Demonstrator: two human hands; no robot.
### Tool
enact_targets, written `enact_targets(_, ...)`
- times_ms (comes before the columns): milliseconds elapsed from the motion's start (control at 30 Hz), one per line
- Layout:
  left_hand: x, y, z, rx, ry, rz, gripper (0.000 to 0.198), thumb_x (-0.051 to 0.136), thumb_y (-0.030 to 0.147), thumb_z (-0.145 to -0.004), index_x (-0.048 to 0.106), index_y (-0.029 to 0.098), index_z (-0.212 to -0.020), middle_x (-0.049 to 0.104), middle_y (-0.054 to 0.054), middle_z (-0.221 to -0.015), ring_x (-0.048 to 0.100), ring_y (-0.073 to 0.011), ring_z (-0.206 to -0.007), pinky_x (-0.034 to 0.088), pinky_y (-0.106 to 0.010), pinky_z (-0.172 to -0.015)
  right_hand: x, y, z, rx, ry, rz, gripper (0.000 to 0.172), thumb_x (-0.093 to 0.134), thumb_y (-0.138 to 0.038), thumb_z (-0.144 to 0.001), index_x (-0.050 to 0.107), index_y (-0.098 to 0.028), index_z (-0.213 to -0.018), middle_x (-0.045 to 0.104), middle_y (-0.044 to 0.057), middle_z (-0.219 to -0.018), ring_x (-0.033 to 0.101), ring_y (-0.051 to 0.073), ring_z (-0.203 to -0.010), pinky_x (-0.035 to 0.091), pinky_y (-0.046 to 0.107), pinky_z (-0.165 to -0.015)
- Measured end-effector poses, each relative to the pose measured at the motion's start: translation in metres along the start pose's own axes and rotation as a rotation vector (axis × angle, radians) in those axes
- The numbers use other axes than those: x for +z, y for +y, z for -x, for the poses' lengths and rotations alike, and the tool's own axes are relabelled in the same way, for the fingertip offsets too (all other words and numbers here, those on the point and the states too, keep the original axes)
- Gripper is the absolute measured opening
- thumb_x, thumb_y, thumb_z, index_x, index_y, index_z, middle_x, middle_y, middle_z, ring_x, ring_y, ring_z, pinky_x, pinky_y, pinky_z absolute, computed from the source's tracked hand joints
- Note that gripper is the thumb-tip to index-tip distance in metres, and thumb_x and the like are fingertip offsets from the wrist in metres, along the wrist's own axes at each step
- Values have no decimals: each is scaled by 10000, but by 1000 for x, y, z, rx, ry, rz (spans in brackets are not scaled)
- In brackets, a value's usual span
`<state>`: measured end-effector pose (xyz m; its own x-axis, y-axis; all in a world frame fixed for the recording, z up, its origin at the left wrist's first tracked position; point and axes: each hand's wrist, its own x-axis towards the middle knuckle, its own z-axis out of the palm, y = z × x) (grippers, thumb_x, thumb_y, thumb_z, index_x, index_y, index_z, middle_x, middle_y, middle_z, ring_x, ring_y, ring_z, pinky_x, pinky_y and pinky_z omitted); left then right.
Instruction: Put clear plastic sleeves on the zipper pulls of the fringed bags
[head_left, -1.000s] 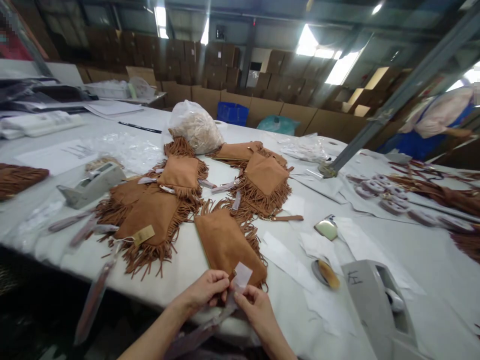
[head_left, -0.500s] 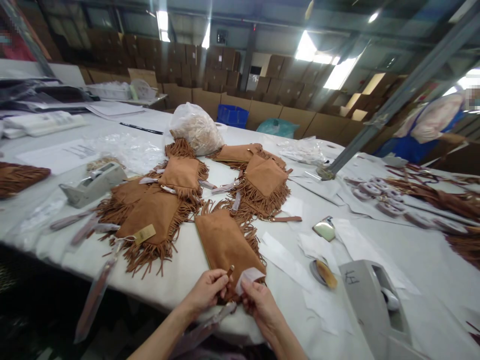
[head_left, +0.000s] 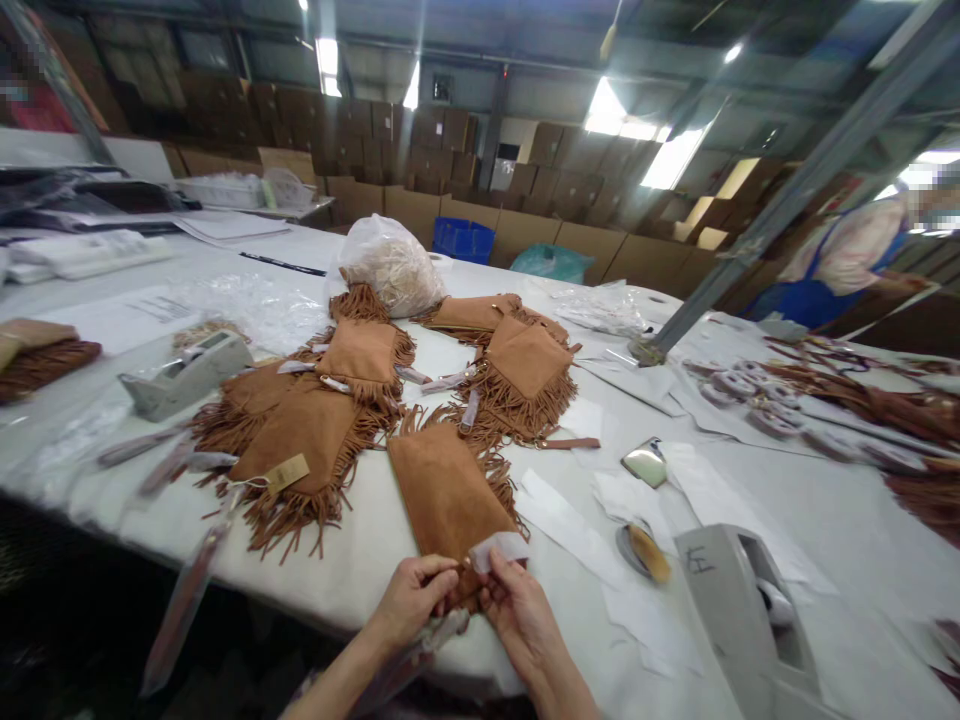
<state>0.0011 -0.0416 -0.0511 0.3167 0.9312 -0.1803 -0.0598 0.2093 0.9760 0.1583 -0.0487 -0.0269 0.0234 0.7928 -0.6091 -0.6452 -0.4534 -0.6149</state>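
A brown suede pouch with fringe (head_left: 446,490) lies flat near the table's front edge, its lower end between my hands. My left hand (head_left: 416,600) is closed in a pinch at that end, on a small brown leather tab mostly hidden by the fingers. A piece of thin white paper (head_left: 502,548) is pinched between the thumb and fingers of my right hand (head_left: 521,610), over the pouch's lower right corner. Under my left hand, a strap in a clear plastic sleeve (head_left: 420,650) hangs over the table edge.
More fringed pouches (head_left: 300,435) are piled left and behind, one with a tan tag (head_left: 287,473). Tape dispensers stand at left (head_left: 187,375) and right (head_left: 739,610). White paper strips (head_left: 570,520) and a wood-backed brush (head_left: 643,552) lie rightward. A slanted metal post (head_left: 720,270) rises behind. A co-worker (head_left: 840,260) stands far right.
My left hand has turned and closed in nearer my right hand; the brown tab that stuck out above its fingers is now covered. The white paper remains in my right hand. The co-worker has shifted slightly.
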Motion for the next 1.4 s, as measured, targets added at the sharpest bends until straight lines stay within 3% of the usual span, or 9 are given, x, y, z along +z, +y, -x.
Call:
enact_targets(433, 2, 6, -1, 0, 22, -47, 365, 580, 434, -785, 695, 88, -794, 523, 14, -501, 430, -79, -420, 310, -196, -425, 9, -3, 4, -81, -79, 163, 285, 812, -371, -605, 647, -144, -654, 677, 14, -627, 584, 108, -577, 433, 210, -575)
enact_targets(600, 3, 8, 0, -4, 31, -36, 290, 581, 377, -787, 634, 99, -727, 550, 7, -511, 455, -80, -416, 330, -190, -422, 5, -2, 0, -234, -145, 523, 381, 714, -498, -674, 695, -118, -673, 697, 67, -638, 609, 174, -602, 449, 267, -594)
enact_targets(700, 2, 7, 1, -10, 58, -10, 180, 589, 300, -775, 542, 140, -841, 581, 23, -563, 491, -87, -417, 359, -190, -430, 1, -3, -4, -375, -116, 800, 417, 652, -529, -715, 692, -121, -639, 685, 70, -596, 591, 183, -560, 424, 265, -528)
enact_targets(933, -2, 11, 4, 12, 10, -5, 318, 604, 230, -761, 389, 202, -994, 564, 53, -660, 543, -104, -502, 444, -218, -522, 8, 4, 3, -495, -150, 1101, 385, 589, -495, -760, 694, -135, -672, 703, 73, -640, 625, 213, -613, 448, 267, -538)
enact_targets(1000, -6, 17, 9, 49, -13, -53, 352, 606, 198, -747, 400, 204, -1034, 586, 22, -748, 572, -126, -624, 459, -229, -591, 12, 7, 6, -524, -151, 1129, 377, 574, -480, -773, 702, -135, -697, 706, 72, -657, 630, 216, -636, 461, 274, -577)
enact_targets(1133, -19, 29, 22, 108, 103, -391, 434, 637, 101, -637, 517, 209, -1040, 576, -33, -974, 540, -177, -887, 429, -262, -769, 16, 9, 9, -546, -131, 1114, 379, 541, -470, -805, 698, -138, -714, 703, 66, -668, 627, 212, -643, 468, 278, -604)
enact_targets(1233, -25, 31, 27, 78, 31, -552, 242, 581, 105, -674, 612, 196, -896, 582, -7, -832, 533, -161, -788, 396, -250, -725, 17, 11, 9, -541, -117, 1083, 387, 546, -479, -804, 686, -135, -698, 697, 69, -656, 626, 215, -638, 467, 276, -584)
enact_targets(1300, -24, 30, 27, 64, -40, -493, 132, 522, 131, -739, 613, 181, -820, 593, 6, -743, 534, -142, -705, 381, -231, -652, 19, 13, 10, -538, -114, 1055, 393, 547, -485, -806, 680, -131, -701, 693, 74, -656, 628, 218, -638, 470, 278, -580)
enact_targets(1400, -19, 27, 25, 38, -30, -364, 78, 510, 167, -772, 587, 166, -758, 603, 13, -681, 539, -128, -644, 373, -214, -595, 22, 20, 15, -565, -109, 1042, 379, 537, -469, -826, 673, -133, -714, 676, 75, -651, 625, 212, -629, 473, 277, -577)
